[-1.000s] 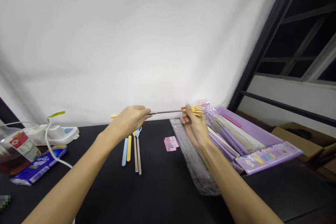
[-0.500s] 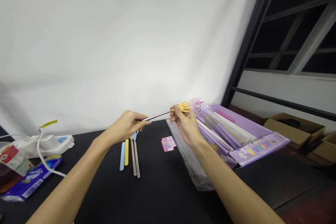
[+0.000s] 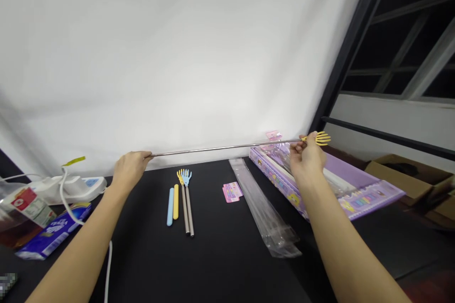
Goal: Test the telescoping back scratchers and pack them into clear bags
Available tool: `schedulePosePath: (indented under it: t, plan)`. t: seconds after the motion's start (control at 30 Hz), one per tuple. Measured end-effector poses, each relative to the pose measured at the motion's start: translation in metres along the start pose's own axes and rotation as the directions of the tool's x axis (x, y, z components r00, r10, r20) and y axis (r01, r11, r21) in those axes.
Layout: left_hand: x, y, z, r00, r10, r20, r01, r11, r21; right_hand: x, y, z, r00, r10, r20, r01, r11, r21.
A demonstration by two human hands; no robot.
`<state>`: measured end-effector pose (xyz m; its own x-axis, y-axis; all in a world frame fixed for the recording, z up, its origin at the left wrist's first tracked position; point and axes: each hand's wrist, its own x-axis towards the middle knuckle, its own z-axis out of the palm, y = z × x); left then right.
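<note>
A telescopic back scratcher [image 3: 220, 148] with a thin metal rod and a yellow claw-shaped head is stretched out long between my hands, above the table's back edge. My left hand [image 3: 130, 170] is closed around its left end, hiding the handle. At the other end, my right hand [image 3: 308, 154] pinches the rod just below the yellow claw. On the black table beneath lie two more back scratcher rods [image 3: 187, 208], one with a yellow claw and one with a blue claw. Beside them rest a blue handle [image 3: 170, 206] and a yellow handle [image 3: 176, 201].
Small pink cards [image 3: 232, 191] lie mid-table beside clear plastic sleeves [image 3: 265, 213]. A purple display box [image 3: 341, 165] with packaged items stands at the right. On the left are a white power strip [image 3: 85, 188], its cable and a blue packet [image 3: 53, 232]. Cardboard boxes [image 3: 401, 175] stand beyond the table.
My hands have moved far apart, left hand leftward and right hand rightward, and the back scratcher's rod has been drawn out much longer. The items on the table stay in place.
</note>
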<state>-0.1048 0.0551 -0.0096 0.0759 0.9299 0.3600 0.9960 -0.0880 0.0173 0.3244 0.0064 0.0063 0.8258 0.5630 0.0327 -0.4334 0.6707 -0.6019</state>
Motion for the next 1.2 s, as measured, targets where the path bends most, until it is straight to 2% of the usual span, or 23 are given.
schedulePosePath:
  t: [0.07, 0.2, 0.27, 0.37, 0.43, 0.53, 0.67, 0.73, 0.83, 0.93, 1.0, 1.03, 1.07, 1.13, 1.17, 1.2]
  plan:
    - [0.001, 0.001, 0.000, 1.000, 0.015, 0.011, -0.015, 1.000, 0.022, 0.000, 0.000, -0.002, 0.999, 0.034, 0.033, -0.035, 0.999, 0.008]
    - [0.003, 0.000, -0.003, 0.992, 0.097, -0.078, -0.096, 0.995, 0.024, 0.001, 0.001, -0.004, 0.997, 0.034, 0.070, -0.035, 0.999, 0.002]
    - [0.004, 0.004, -0.005, 0.973, 0.193, -0.130, -0.195, 0.981, -0.005, -0.004, 0.004, -0.002, 0.995, 0.014, 0.102, -0.011, 0.999, -0.033]
    - [0.004, 0.022, -0.008, 0.912, 0.375, -0.166, -0.392, 0.916, -0.086, -0.021, 0.016, 0.004, 0.965, 0.062, 0.254, -0.036, 0.994, -0.107]
    - [0.000, 0.042, -0.012, 0.862, 0.482, -0.154, -0.503, 0.851, -0.153, -0.035, 0.024, 0.008, 0.916, 0.109, 0.387, -0.056, 0.988, -0.145]
    - [-0.009, 0.076, -0.022, 0.819, 0.543, -0.183, -0.573, 0.774, -0.269, -0.057, 0.034, 0.010, 0.813, 0.153, 0.562, -0.048, 0.979, -0.197]
    - [-0.026, 0.113, -0.038, 0.746, 0.629, -0.216, -0.656, 0.640, -0.400, -0.089, 0.044, 0.010, 0.596, 0.296, 0.746, -0.049, 0.941, -0.334]
    - [-0.034, 0.125, -0.045, 0.750, 0.624, -0.218, -0.637, 0.592, -0.494, -0.102, 0.046, 0.011, 0.523, 0.302, 0.797, -0.035, 0.942, -0.334]
    - [-0.040, 0.133, -0.053, 0.793, 0.602, -0.094, -0.501, 0.557, -0.662, -0.112, 0.048, 0.012, 0.491, 0.283, 0.824, -0.010, 0.948, -0.319]
    - [-0.038, 0.129, -0.057, 0.790, 0.611, 0.043, -0.359, 0.519, -0.776, -0.112, 0.048, 0.013, 0.500, 0.294, 0.815, -0.045, 0.948, -0.314]
    - [-0.033, 0.121, -0.058, 0.772, 0.631, 0.078, -0.338, 0.511, -0.790, -0.107, 0.048, 0.014, 0.536, 0.302, 0.788, -0.098, 0.950, -0.298]
    - [-0.029, 0.113, -0.057, 0.766, 0.637, 0.087, -0.344, 0.519, -0.783, -0.103, 0.047, 0.015, 0.570, 0.300, 0.765, -0.128, 0.952, -0.279]
    - [-0.024, 0.104, -0.055, 0.766, 0.636, 0.092, -0.356, 0.539, -0.763, -0.098, 0.046, 0.016, 0.616, 0.292, 0.731, -0.156, 0.956, -0.250]
    - [-0.014, 0.082, -0.049, 0.793, 0.599, 0.109, -0.373, 0.620, -0.691, -0.082, 0.039, 0.016, 0.742, 0.261, 0.617, -0.194, 0.965, -0.175]
    - [-0.009, 0.069, -0.044, 0.827, 0.551, 0.115, -0.374, 0.690, -0.619, -0.072, 0.034, 0.016, 0.811, 0.242, 0.533, -0.201, 0.970, -0.134]
    - [-0.004, 0.057, -0.039, 0.881, 0.463, 0.093, -0.354, 0.777, -0.520, -0.062, 0.029, 0.015, 0.871, 0.222, 0.437, -0.201, 0.975, -0.095]
